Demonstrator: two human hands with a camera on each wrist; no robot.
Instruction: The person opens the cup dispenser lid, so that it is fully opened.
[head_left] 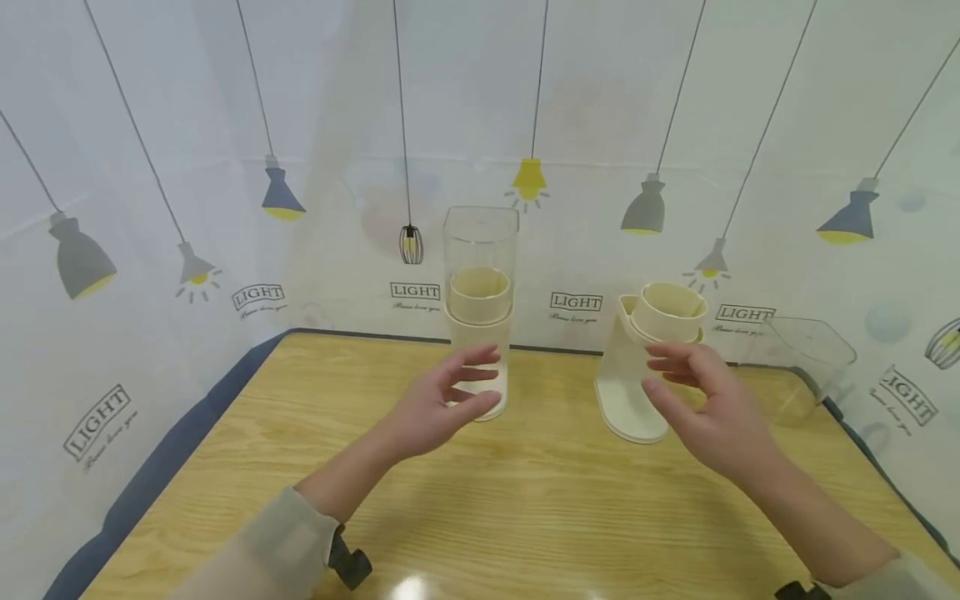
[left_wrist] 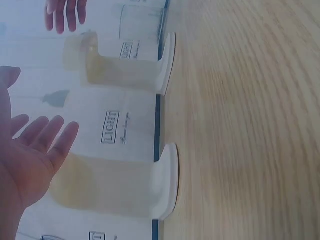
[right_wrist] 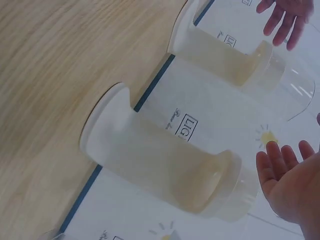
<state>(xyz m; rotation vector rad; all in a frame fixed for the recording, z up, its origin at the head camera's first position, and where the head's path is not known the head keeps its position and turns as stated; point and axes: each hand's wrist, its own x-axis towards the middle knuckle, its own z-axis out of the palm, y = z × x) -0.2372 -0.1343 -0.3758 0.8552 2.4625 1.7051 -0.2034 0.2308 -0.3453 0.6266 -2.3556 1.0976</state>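
Two cream-coloured upright stands with flat rounded bases are on the wooden table. The left stand (head_left: 467, 336) carries a cream ring-shaped holder (head_left: 480, 312), with a tall clear container (head_left: 480, 237) rising above it. On top of the right stand (head_left: 624, 392) sits a similar cream collar (head_left: 654, 325) without a clear container. My left hand (head_left: 442, 400) hovers before the left stand, fingers spread and relaxed, holding nothing. Before the right stand, my right hand (head_left: 712, 412) is likewise loosely extended and empty; the right wrist view shows its fingers (right_wrist: 277, 160) beside the collar, contact unclear.
Another clear container (head_left: 813, 367) stands at the table's right rear edge. The wooden table (head_left: 525, 517) has a dark blue border, and behind it hangs a white curtain (head_left: 337, 208) printed with lamps. Dark straps (head_left: 348, 560) circle the wrists.
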